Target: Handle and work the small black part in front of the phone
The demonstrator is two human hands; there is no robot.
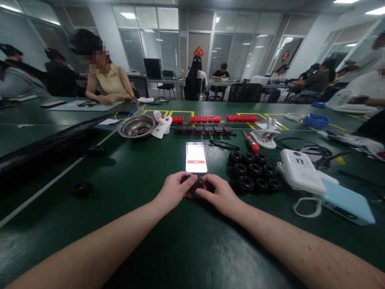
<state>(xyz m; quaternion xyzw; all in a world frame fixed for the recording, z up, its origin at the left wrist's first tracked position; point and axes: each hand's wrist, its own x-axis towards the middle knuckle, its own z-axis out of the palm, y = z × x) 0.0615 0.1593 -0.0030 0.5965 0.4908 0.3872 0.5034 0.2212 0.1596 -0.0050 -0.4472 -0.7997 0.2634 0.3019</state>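
Between my two hands is a black round part (197,183), partly covered by my fingers. My left hand (175,188) is closed around its left side, with the thumb on top. My right hand (219,192) pinches it from the right with thumb and fingers. Just beyond my hands a phone (196,165) lies with its screen lit. To the right of my right hand stand several black ring-shaped parts (255,169) in rows, each with a hole in the middle. Another black part (82,189) lies alone on the left of the green table (132,249).
A metal bowl (124,127) with small brass-coloured pieces stands beyond, beside a white clamp (162,127). Red strips (206,119), a black strip of parts (204,130) and a red-black screwdriver (251,143) lie farther back. White (302,170) and light-blue (349,202) boxes are right. A co-worker (111,82) sits opposite.
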